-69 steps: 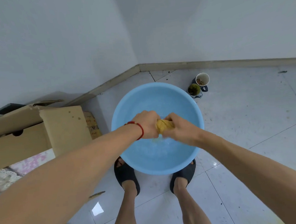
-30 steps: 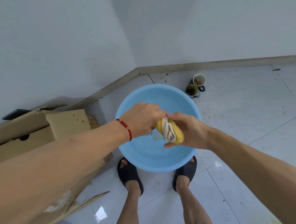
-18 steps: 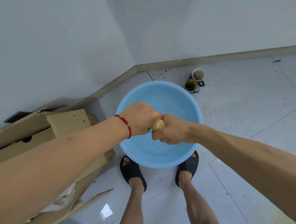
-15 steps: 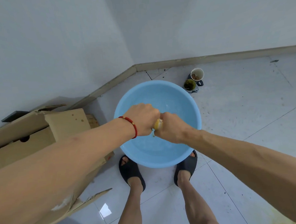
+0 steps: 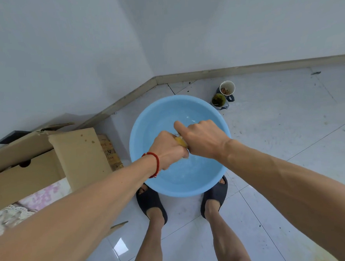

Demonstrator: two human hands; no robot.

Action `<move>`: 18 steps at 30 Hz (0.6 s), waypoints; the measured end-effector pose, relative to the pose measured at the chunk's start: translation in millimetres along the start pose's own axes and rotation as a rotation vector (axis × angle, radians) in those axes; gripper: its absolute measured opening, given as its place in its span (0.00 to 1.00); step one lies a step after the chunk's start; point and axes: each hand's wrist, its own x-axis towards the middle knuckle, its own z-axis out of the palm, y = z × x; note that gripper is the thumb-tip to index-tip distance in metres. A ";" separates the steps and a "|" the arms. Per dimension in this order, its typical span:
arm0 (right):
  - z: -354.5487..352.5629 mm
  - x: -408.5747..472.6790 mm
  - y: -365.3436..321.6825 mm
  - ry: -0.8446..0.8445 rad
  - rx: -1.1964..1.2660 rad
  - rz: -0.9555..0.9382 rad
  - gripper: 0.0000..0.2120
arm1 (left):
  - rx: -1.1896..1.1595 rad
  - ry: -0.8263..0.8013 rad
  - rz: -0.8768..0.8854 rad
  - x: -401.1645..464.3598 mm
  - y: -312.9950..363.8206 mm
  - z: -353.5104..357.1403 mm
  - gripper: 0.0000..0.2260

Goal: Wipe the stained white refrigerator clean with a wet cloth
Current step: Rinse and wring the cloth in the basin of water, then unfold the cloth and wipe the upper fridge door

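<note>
- While you stand over the blue basin (image 5: 158, 119) on the tiled floor (image 5: 279, 144), both of your hands are clenched around the yellow cloth (image 5: 181, 143), which shows only as a small wedge between them, above the water.
- Your left hand (image 5: 167, 150), with the red string bracelet (image 5: 154, 164) at the wrist, is fisted around one end; your right hand (image 5: 203, 139) curls over the other end, its index finger sticking out towards the far rim.
- Judging by the opposed fists, you are wringing the cloth out before wiping; the refrigerator is not in view, so the wiping itself looks not yet begun.
- Expect the cloth to be soft, limp and light, heavier while soaked and a little slippery in wet fingers. It will not hold a shape, so grip it in full fists near each end and twist in opposite directions.
- Keep it over the basin so drips fall into the water rather than onto the glossy tiles by your dark slippers (image 5: 151, 200).
- Leave it damp rather than dry, since the task calls for a wet cloth.
- Nearby sit a cardboard box (image 5: 48, 156) to your left and two cups (image 5: 224, 95) beyond the basin, well apart from your hands.
</note>
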 end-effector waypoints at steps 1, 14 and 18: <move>-0.9 -1.5 -0.6 -0.004 0.020 -0.031 0.16 | -0.060 -0.023 -0.031 -3.5 -1.2 1.0 0.14; -34.4 -5.4 -2.7 0.146 0.030 -0.043 0.18 | -0.314 -0.244 -0.026 -35.2 9.0 -13.7 0.11; -76.3 -18.1 -13.8 0.018 0.127 0.172 0.21 | -0.311 -0.323 0.098 -62.0 25.4 -38.5 0.09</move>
